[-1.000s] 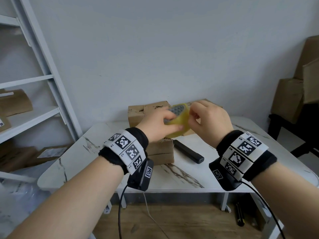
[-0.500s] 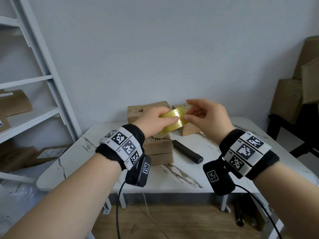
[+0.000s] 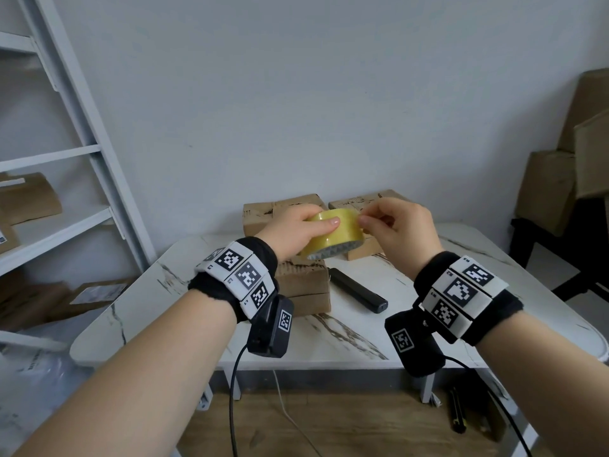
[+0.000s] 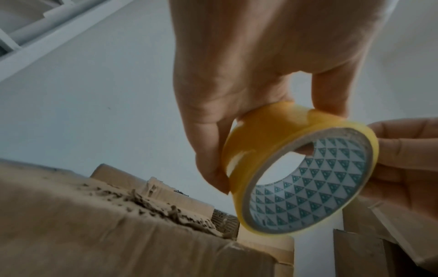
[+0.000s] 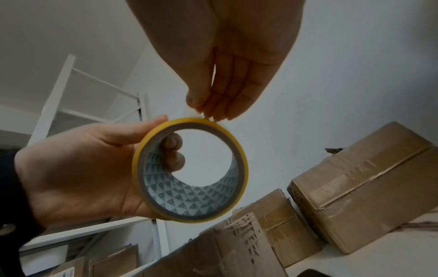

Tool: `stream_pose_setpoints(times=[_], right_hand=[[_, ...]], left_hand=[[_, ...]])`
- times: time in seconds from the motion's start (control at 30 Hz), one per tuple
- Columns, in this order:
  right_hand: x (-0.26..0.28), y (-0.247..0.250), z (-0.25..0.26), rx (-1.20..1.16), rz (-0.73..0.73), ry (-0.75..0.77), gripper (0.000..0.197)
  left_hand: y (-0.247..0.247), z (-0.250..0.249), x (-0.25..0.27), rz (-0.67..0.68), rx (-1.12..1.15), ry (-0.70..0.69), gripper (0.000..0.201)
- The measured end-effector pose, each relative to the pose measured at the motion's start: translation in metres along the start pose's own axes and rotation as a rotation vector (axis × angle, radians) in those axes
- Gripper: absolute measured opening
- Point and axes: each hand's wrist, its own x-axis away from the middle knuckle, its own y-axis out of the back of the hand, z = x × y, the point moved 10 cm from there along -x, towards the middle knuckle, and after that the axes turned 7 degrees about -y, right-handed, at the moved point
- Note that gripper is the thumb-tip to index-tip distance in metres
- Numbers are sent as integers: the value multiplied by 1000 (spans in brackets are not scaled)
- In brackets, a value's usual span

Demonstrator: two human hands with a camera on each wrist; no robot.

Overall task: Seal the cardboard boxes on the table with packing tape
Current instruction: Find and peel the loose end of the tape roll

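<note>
My left hand point(image 3: 314, 227) holds a yellow roll of packing tape point(image 3: 333, 237) in the air above the table, thumb on its outer face and fingers through the core point(image 5: 189, 196). My right hand point(image 3: 365, 216) pinches the roll's outer wrap at its right edge; the fingertips point(image 5: 208, 112) meet on the rim. A worn cardboard box point(image 3: 303, 285) sits just below the roll. Two more boxes stand behind it, one at back left point(image 3: 260, 214) and one at back right point(image 3: 357, 252). In the left wrist view the roll point(image 4: 267, 135) hangs over the near box point(image 4: 94, 224).
A black bar-shaped tool point(image 3: 357, 290) lies on the white marble table point(image 3: 329, 338) right of the near box. A white shelf unit point(image 3: 82, 153) with parcels stands at left. Stacked cartons point(image 3: 543, 186) fill the right corner. Another tool point(image 3: 456, 412) lies on the floor.
The roll has been turned in my hands, from core facing me to outer face up. My right fingers have drawn together onto the roll's right edge.
</note>
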Motion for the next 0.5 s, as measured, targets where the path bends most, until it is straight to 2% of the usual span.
stream_pose_setpoints(times=[0.2, 0.37, 0.5], right_hand=[[-1, -5, -12, -213, 64, -99, 30], [0, -3, -6, -101, 30, -67, 16], [4, -9, 2, -2, 28, -43, 18]], left_hand=[[3, -1, -5, -26, -12, -6, 16], [6, -4, -8, -35, -78, -34, 15], [15, -4, -8, -85, -207, -28, 17]])
